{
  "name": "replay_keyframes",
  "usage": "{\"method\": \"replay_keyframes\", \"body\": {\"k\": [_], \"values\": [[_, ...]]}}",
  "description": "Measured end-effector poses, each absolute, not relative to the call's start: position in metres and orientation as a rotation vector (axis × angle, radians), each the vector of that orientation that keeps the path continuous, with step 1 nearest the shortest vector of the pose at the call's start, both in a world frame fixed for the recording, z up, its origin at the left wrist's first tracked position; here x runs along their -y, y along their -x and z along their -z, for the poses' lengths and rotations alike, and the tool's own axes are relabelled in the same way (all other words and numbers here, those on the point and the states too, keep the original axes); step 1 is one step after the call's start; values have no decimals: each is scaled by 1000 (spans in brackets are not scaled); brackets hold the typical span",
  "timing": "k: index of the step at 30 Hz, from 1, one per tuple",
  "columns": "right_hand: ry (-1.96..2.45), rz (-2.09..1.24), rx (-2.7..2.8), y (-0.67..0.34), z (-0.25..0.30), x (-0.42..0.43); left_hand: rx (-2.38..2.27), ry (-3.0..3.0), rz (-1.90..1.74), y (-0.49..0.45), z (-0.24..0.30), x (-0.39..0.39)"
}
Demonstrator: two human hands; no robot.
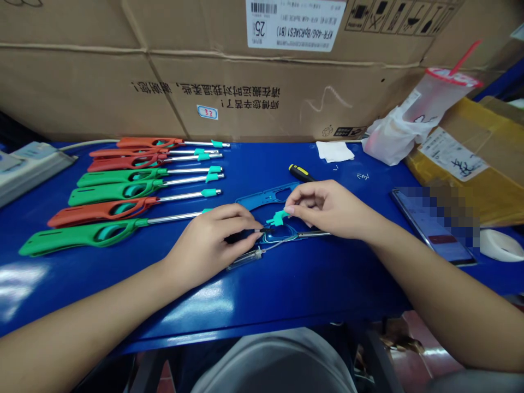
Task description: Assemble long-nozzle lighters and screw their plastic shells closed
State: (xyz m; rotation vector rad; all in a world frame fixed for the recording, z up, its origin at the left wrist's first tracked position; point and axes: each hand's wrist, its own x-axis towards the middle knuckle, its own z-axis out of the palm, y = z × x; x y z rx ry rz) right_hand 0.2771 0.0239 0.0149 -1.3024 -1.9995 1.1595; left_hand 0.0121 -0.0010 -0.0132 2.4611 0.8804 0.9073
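Observation:
My left hand [213, 237] is closed in a pinch on a small black part whose tip points right at mid-table. My right hand [327, 207] pinches a small teal plastic piece [277, 218] right beside that tip. Under both hands lie a thin coiled wire [286, 233], a metal rod [313, 234] and a clear tube [245, 259]. A blue lighter shell half [266, 196] lies open just behind them.
Several finished long-nozzle lighters, green [82, 234] and red [102, 210], lie in a row at left. A screwdriver [301, 173], white tissue [334, 151], plastic bag with cup [413, 117], phone [434, 224] and tape roll [501, 244] sit right. Cardboard boxes [245, 71] wall the back.

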Motion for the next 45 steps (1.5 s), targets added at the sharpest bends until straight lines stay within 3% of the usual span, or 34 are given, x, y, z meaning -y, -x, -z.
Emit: {"method": "replay_keyframes", "body": {"k": [4, 17, 30, 45], "values": [[1432, -1550, 1614, -266, -17, -20, -827, -2498, -905, -13, 13, -1], [1156, -1771, 1048, -274, -5, -32, -836, -2501, -919, -15, 14, -1], [1440, -1663, 1735, -274, -19, -21, -797, -2516, -994, -15, 9, 1], [1309, -1641, 1713, -263, -10, -17, -842, -2424, -1104, -20, 9, 3]]}}
